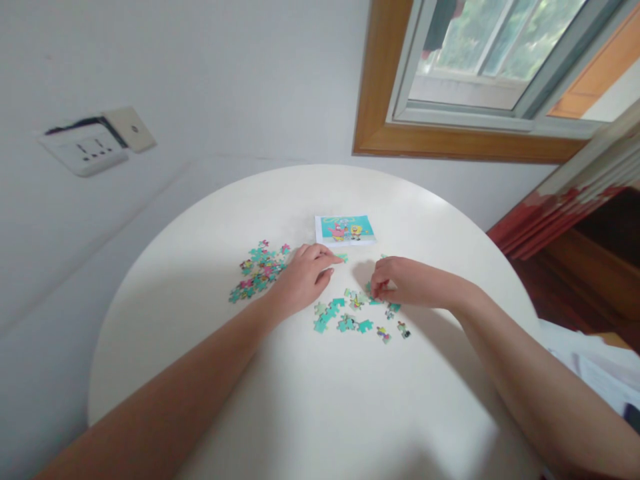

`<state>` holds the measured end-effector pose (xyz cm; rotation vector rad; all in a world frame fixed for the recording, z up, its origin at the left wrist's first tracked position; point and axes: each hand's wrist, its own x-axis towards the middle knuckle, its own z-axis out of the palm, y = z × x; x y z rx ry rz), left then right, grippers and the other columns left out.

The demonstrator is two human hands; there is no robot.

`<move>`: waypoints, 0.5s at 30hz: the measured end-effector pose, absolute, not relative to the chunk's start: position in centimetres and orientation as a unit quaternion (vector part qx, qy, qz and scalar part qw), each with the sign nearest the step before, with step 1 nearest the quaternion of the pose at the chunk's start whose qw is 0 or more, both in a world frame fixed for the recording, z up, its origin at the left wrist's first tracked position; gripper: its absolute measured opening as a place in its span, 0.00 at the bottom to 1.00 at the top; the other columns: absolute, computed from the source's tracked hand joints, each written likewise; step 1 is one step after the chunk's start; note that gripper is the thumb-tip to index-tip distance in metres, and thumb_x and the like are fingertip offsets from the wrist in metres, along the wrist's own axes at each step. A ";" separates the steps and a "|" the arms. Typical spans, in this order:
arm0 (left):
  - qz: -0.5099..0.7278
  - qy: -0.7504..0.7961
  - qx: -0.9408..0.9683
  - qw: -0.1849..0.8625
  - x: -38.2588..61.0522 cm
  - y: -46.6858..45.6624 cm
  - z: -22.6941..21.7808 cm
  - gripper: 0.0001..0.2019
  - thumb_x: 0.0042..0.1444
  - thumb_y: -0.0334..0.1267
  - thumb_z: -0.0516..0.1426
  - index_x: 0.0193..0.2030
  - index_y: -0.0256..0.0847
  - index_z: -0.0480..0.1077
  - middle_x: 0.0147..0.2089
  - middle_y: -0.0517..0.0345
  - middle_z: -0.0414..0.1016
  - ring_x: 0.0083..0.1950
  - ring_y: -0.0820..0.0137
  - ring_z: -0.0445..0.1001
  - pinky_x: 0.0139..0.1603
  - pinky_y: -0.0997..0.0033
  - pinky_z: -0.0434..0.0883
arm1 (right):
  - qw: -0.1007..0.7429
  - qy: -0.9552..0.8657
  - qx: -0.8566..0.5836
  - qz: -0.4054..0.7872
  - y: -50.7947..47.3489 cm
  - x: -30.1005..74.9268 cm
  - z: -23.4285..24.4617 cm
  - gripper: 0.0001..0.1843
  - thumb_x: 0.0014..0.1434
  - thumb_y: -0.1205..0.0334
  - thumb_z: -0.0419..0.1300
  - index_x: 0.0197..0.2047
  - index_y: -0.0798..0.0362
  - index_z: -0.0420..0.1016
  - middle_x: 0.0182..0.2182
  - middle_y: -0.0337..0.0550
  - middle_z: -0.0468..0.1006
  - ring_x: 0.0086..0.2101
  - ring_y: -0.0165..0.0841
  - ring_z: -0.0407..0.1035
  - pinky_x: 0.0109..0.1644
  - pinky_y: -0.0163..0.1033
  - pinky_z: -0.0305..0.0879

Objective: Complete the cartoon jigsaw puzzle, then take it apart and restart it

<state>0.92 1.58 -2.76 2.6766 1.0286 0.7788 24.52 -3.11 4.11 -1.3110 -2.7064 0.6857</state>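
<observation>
My left hand (304, 275) lies on the table with its index finger stretched out to a small teal puzzle piece (343, 257); its fingers are apart. To its left is a heap of mixed puzzle pieces (261, 270) in teal, pink and yellow. My right hand (395, 277) bends down with closed fingers over a teal puzzle piece (374, 301), partly hidden by the fingertips. Several joined teal pieces (327, 316) lie between and below the hands. Two loose pieces, one purple and yellow (383, 334) and one with black (403, 329), lie nearest me.
A picture card (347, 230) with pink and yellow cartoon figures lies beyond my hands. The round white table (280, 413) stands against a wall with a socket (90, 148). A wood-framed window (470, 143) is at the back right, and papers (595, 367) lie at the right.
</observation>
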 end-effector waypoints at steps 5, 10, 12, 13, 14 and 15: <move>0.262 0.345 0.898 0.077 1.0 1.6 -2.8 0.16 0.58 0.29 0.52 0.51 0.42 0.71 0.49 0.53 0.69 0.52 0.63 0.65 0.56 0.59 0.63 | 0.066 -0.876 -0.435 0.198 -3.0 23.8 3.8 0.13 0.54 0.72 0.55 0.36 0.53 0.80 0.34 0.45 0.78 0.36 0.33 0.70 0.41 0.35 0.62; 0.264 0.342 0.899 0.074 1.0 1.7 -2.8 0.16 0.58 0.28 0.52 0.51 0.43 0.71 0.49 0.53 0.69 0.51 0.62 0.65 0.56 0.57 0.64 | 0.065 -0.881 -0.407 0.232 -3.2 23.4 3.3 0.13 0.53 0.73 0.55 0.34 0.53 0.80 0.33 0.44 0.77 0.36 0.32 0.70 0.43 0.35 0.62; 0.261 0.344 0.899 0.075 1.0 1.6 -2.8 0.16 0.58 0.28 0.52 0.51 0.43 0.72 0.49 0.52 0.69 0.51 0.62 0.65 0.56 0.57 0.64 | 0.051 -0.877 -0.412 0.243 -3.3 23.6 3.6 0.13 0.53 0.74 0.55 0.32 0.53 0.80 0.32 0.44 0.77 0.35 0.31 0.70 0.42 0.35 0.62; 0.260 0.344 0.899 0.076 1.0 1.6 -2.7 0.16 0.58 0.28 0.52 0.51 0.42 0.72 0.49 0.52 0.69 0.51 0.62 0.65 0.56 0.57 0.64 | 0.048 -0.874 -0.419 0.242 -3.3 23.7 3.8 0.13 0.52 0.74 0.55 0.32 0.53 0.80 0.32 0.43 0.77 0.34 0.31 0.70 0.41 0.35 0.62; 0.261 0.345 0.898 0.077 1.0 1.6 -2.7 0.16 0.58 0.28 0.52 0.51 0.42 0.72 0.49 0.52 0.69 0.51 0.62 0.65 0.56 0.57 0.64 | 0.049 -0.871 -0.428 0.237 -3.2 23.7 3.9 0.13 0.52 0.74 0.55 0.32 0.53 0.80 0.32 0.44 0.77 0.34 0.32 0.70 0.41 0.35 0.62; 0.261 0.345 0.898 0.078 1.0 1.5 -2.6 0.16 0.58 0.28 0.52 0.50 0.42 0.72 0.49 0.52 0.69 0.51 0.62 0.65 0.56 0.58 0.64 | 0.054 -0.869 -0.437 0.226 -3.2 23.7 4.1 0.13 0.52 0.75 0.55 0.32 0.54 0.80 0.32 0.44 0.77 0.35 0.32 0.69 0.41 0.35 0.62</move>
